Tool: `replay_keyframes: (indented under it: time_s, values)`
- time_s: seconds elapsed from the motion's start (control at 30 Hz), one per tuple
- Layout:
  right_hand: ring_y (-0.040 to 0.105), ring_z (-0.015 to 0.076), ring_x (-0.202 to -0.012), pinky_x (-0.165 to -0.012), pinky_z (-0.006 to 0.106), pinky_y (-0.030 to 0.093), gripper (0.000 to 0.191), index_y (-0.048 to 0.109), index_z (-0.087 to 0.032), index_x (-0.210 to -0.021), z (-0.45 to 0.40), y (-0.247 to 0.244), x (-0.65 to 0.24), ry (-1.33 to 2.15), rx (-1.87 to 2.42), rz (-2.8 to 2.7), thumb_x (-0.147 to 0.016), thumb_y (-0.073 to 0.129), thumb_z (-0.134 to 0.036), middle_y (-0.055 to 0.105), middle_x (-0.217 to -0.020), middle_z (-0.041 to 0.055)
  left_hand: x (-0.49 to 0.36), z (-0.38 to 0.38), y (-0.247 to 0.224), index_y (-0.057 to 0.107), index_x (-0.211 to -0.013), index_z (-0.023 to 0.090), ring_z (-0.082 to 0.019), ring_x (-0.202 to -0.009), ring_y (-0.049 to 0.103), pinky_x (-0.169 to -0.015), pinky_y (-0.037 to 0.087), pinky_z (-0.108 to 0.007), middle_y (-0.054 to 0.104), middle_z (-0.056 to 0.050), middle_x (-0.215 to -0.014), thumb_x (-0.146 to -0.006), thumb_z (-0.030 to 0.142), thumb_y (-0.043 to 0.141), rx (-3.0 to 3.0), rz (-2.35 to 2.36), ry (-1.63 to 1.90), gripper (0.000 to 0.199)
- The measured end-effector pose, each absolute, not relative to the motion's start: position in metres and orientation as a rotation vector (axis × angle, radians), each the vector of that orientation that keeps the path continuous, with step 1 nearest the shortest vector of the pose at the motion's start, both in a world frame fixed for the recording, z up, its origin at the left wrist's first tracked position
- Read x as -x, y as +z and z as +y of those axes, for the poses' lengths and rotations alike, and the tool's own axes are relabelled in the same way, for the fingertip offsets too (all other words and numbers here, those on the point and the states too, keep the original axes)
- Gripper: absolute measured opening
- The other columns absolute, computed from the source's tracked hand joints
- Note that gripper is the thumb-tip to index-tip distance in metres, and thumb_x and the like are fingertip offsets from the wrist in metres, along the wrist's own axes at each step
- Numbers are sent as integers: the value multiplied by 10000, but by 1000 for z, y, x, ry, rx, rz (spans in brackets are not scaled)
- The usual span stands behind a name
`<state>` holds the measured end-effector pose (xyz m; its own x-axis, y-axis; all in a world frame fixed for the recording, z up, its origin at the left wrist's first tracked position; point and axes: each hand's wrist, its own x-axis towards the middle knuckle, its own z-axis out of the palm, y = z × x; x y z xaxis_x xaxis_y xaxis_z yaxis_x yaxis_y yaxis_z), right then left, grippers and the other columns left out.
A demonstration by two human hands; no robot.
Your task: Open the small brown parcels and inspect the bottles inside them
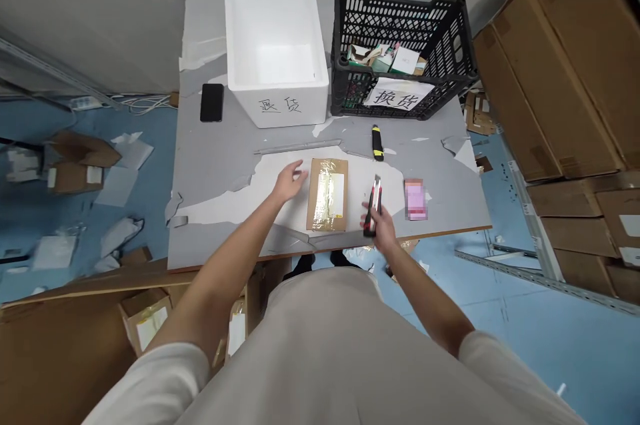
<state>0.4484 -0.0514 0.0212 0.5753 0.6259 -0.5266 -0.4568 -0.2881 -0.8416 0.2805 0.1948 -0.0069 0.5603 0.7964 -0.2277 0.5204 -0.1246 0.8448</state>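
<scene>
Brown cardboard forms the box point(313, 201), which lies flat near the middle of the worktop's point(215, 158) near edge, on a patch where the grey covering is torn to white. Glossy tape point(325, 175) runs along its top from the far side to the near side, and no cut can be made out in it. To the right of the box, the right hand point(384, 226) has its fingers curled round 1 red and black knife point(374, 207), its blade towards the far edge and apart from the cardboard. The left hand point(290, 183) is loosely spread and holds nothing, its fingertips just beside the box's left side; whether any touches, I cannot tell. I judge this to be the set-up for slitting the tape. That cut would call for the left hand to brace the box off the blade's line, and for the right to bring the tip down on the tape, shallow enough to spare the contents. A 2nd knife point(377, 143), black and yellow, lies between the box and the crate point(342, 95) by the far right corner; a pink pack point(415, 199) sits nearer the right edge.
</scene>
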Motion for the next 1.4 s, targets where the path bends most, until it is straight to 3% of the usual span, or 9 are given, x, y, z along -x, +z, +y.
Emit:
replay_keyframes:
  time_s: [0.13, 0.3, 0.5, 0.77, 0.97, 1.1, 1.17, 1.27, 1.4]
  values:
    - [689, 175, -834, -580, 337, 591, 413, 505, -320, -1113, -98, 12, -391, 1155, 1302, 230, -769, 688, -456, 535, -1366, 17, -324, 233, -12, 581, -1274, 176, -266, -1200, 551, -1053, 400, -405, 557, -115, -1352, -799, 401, 589, -1852, 910, 226, 525]
    - [650, 226, -1081, -781, 416, 598, 519, 470, -354, -1207, -89, 1, -366, 1196, 1140, 290, -759, 722, -430, 575, -1339, 19, -329, 231, -20, 677, -1087, 155, -238, -984, 647, -934, 488, -374, 704, -92, -1057, -759, 392, 620, -1727, 880, 164, 409]
    - [690, 222, -991, -860, 451, 573, 499, 459, -320, -1219, -80, -4, -394, 1149, 1169, 260, -787, 704, -371, 710, -1070, 33, -314, 229, -15, 697, -988, 161, -221, -888, 657, -861, 525, -375, 713, -81, -951, -722, 430, 657, -1652, 957, 232, 380]
    - [699, 150, -792, -798, 360, 596, 233, 528, -241, -1018, -11, 27, -501, 1208, 1368, -58, -824, 651, -277, 708, -985, 36, -236, 171, -2, 651, -976, 172, -201, -822, 676, -748, 570, -346, 694, -76, -1006, -711, 535, 653, -1497, 1350, 403, 450]
    - [654, 120, -689, -645, 282, 588, 268, 523, -229, -1016, 37, 20, -529, 1331, 1479, -291, -800, 668, -293, 690, -902, 28, -216, 103, -10, 613, -975, 167, -205, -804, 681, -735, 572, -350, 693, -83, -980, -733, 570, 626, -1398, 1493, 449, 471]
    - [661, 124, -730, -659, 278, 581, 288, 515, -228, -1012, 40, 11, -524, 1328, 1494, -307, -790, 676, -317, 691, -951, 40, -216, 92, -10, 586, -993, 166, -191, -790, 681, -725, 569, -336, 681, -87, -1014, -748, 582, 611, -1370, 1493, 449, 484]
    - [667, 129, -773, -686, 283, 581, 307, 514, -233, -1024, 37, 9, -524, 1311, 1486, -308, -784, 681, -327, 687, -993, 44, -215, 93, -7, 581, -1007, 171, -209, -834, 685, -775, 557, -353, 675, -91, -1025, -760, 570, 605, -1444, 1503, 412, 471]
    - [668, 126, -810, -714, 290, 579, 350, 514, -246, -1053, 23, 9, -527, 1232, 1492, -339, -772, 689, -363, 665, -1061, 36, -217, 97, 1, 529, -1178, 165, -277, -1078, 622, -921, 502, -416, 608, -144, -1195, -782, 501, 596, -1657, 1541, 415, 524]
    - [646, 112, -699, -649, 296, 584, 438, 529, -225, -1110, -21, 9, -530, 1137, 1625, -440, -761, 672, -448, 647, -1020, 30, -231, 110, 10, 362, -1394, 130, -332, -1411, 283, -1105, 323, -485, 314, -205, -1494, -807, 389, 540, -2048, 1351, 433, 666]
